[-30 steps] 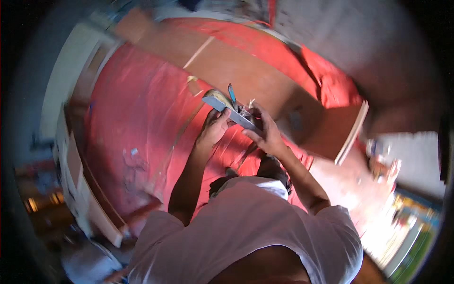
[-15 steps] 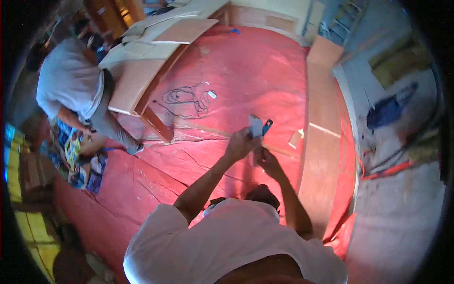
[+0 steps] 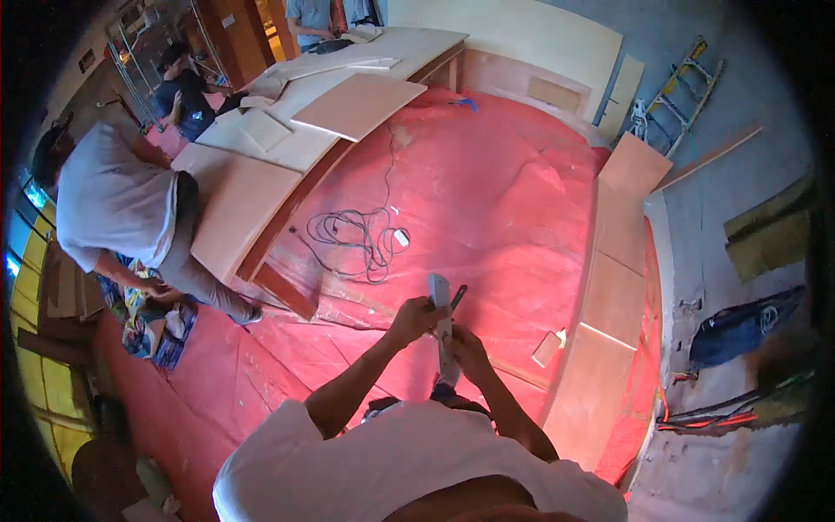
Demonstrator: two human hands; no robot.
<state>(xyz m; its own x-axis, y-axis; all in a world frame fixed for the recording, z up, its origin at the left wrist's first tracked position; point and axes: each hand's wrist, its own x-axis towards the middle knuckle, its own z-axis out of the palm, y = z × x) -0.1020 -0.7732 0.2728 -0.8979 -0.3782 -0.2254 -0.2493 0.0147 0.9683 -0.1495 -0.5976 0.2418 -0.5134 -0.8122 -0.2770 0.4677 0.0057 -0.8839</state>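
Against half a second ago: my view has swung slightly, so the person in a grey shirt (image 3: 113, 204) now sits at far left, bent over a patterned cloth bundle (image 3: 152, 322). My hands and what they hold keep nearly the same pose; against a full second ago, the whole scene has turned round and the red floor covering (image 3: 522, 200) now fills the middle.

My left hand (image 3: 416, 318) is closed round the upper part of a long, flat, pale grey strip (image 3: 442, 326). My right hand (image 3: 470, 352) is closed round its lower part. Both grips are clamped on the strip. A short dark tool (image 3: 457, 297) sticks out up and to the right beside the strip's top; I cannot tell which hand carries it.

The strip is held above the floor covering, in front of my chest, at the centre of the view. Its long axis runs near to far, almost upright in the picture, the far end rounded and pointing away from me.

Hard to make out: the near end of the strip is hidden behind my right hand and shirt. Its material is unclear.

Beyond my hands, a tangled dark cable (image 3: 357, 235) lies on the floor covering. Pale plywood sheets (image 3: 357, 104) rest on the long curved wooden counter (image 3: 235, 209) at far left. A yellow ladder (image 3: 678, 83) leans at far right.
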